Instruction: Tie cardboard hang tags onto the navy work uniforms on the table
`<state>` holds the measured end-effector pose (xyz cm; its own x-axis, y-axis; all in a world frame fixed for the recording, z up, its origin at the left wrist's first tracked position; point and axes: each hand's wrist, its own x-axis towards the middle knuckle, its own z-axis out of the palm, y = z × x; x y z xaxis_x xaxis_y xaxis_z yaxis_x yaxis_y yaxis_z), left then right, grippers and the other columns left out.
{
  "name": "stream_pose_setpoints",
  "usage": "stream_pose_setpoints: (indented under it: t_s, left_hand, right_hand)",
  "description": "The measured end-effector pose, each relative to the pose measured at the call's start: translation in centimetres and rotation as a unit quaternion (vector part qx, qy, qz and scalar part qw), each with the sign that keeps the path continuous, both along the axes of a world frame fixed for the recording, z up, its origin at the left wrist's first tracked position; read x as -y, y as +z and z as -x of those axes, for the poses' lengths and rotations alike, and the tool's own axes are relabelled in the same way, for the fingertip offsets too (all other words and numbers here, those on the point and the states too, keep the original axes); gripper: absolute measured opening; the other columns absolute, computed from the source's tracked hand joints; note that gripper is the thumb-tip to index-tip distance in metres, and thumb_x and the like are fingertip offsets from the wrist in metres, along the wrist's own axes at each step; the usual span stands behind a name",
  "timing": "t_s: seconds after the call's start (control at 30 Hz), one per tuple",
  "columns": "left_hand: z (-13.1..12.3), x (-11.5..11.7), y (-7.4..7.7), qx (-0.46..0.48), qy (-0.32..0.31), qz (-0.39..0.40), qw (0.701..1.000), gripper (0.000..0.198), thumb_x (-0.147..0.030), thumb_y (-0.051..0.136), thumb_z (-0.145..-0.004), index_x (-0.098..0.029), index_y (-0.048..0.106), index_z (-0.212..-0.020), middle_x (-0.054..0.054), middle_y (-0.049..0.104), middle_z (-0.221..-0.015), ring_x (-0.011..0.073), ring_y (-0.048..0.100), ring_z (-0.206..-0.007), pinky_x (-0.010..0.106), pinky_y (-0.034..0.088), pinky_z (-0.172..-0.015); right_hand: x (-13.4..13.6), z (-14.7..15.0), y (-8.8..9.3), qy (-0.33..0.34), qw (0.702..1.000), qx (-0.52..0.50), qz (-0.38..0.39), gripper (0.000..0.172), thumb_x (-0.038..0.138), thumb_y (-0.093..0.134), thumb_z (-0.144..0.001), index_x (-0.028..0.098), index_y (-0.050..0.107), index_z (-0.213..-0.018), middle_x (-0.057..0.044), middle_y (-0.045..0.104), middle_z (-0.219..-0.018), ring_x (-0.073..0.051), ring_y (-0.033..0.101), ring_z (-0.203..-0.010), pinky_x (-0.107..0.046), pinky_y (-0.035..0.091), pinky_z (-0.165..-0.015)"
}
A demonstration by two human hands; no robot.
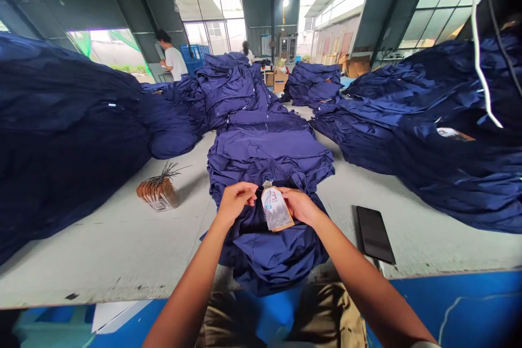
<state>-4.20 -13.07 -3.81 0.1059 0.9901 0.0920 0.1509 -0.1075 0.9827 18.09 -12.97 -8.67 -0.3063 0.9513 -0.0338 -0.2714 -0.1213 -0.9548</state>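
Over the front edge of the table lies a navy blue garment [269, 258], with a small pale label at its collar. My right hand [300, 206] is closed on the right edge of a printed hang tag [277, 211], white and grey with a brown backing, held above the cloth. Left of the tag, my left hand [238, 201] pinches at a thin dark string by the tag's top; its fingertips are pressed together. More navy garments [271, 144] are layered behind both hands.
A bundle of brown hang tags [159, 194] with black strings stands on the table [101, 244] at left. To the right lies a black phone [375, 234]. Large navy heaps [69, 141] flank both sides. A white cable [479, 54] hangs at right. Two people are at the back.
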Motion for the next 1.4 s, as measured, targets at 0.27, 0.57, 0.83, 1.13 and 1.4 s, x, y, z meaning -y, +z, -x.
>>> stream_pose_setpoints:
  t_s: [0.27, 0.57, 0.83, 1.13, 1.4]
  left_hand:
    - [-2.0, -2.0, 3.3, -0.256, -0.105, -0.202, 0.939, 0.038, -0.032, 0.052, -0.095, -0.022, 0.065, -0.129, 0.001, 0.076, -0.087, 0.0145, 0.064, -0.068, 0.027, 0.052, -0.074]
    - [-3.4, -6.2, 1.7, -0.134, -0.15, -0.173, 0.964, 0.041, -0.04, 0.065, -0.091, -0.02, 0.061, -0.126, -0.002, 0.069, -0.071, 0.0143, 0.066, -0.062, 0.024, 0.052, -0.064]
    - [-1.1, -7.0, -0.3, -0.278, -0.145, -0.3, 0.901, 0.044, -0.004, 0.055, -0.064, -0.023, 0.072, -0.1, 0.005, 0.075, -0.104, 0.0235, 0.067, -0.103, 0.038, 0.054, -0.095]
    - [-0.8, -7.7, -2.7, -0.271, -0.095, -0.303, 0.909, 0.031, -0.009, 0.059, -0.08, -0.023, 0.073, -0.103, 0.007, 0.072, -0.111, 0.023, 0.066, -0.106, 0.037, 0.056, -0.093]
    - [-0.6, -8.0, -2.3, -0.274, -0.133, -0.28, 0.91, 0.038, -0.005, 0.059, -0.069, -0.024, 0.075, -0.098, 0.005, 0.073, -0.109, 0.0227, 0.066, -0.104, 0.035, 0.055, -0.092]
  right_hand:
    - [-1.1, -0.3, 2.9, -0.172, 0.9, 0.203, -0.344, 0.026, 0.025, 0.069, -0.083, 0.029, 0.078, -0.107, -0.006, 0.073, -0.12, -0.028, 0.062, -0.12, -0.048, 0.043, -0.112]
    - [-4.8, -0.4, 0.6, -0.076, 0.95, 0.149, -0.263, 0.02, 0.042, 0.073, -0.083, 0.022, 0.075, -0.078, -0.002, 0.074, -0.08, -0.022, 0.066, -0.078, -0.035, 0.049, -0.08]
    - [-5.0, -0.7, -0.9, -0.119, 0.954, 0.139, -0.236, 0.027, 0.044, 0.068, -0.085, 0.023, 0.064, -0.07, 0.001, 0.059, -0.07, -0.018, 0.053, -0.07, -0.03, 0.042, -0.071]
    - [-4.3, -0.4, -0.9, -0.131, 0.955, 0.149, -0.223, 0.028, 0.042, 0.064, -0.084, 0.023, 0.06, -0.064, 0.002, 0.052, -0.065, -0.017, 0.048, -0.065, -0.03, 0.038, -0.067]
    - [-4.2, -0.5, -1.5, -0.142, 0.955, 0.144, -0.216, 0.025, 0.042, 0.066, -0.084, 0.024, 0.064, -0.067, 0.001, 0.055, -0.067, -0.018, 0.05, -0.068, -0.031, 0.039, -0.07]
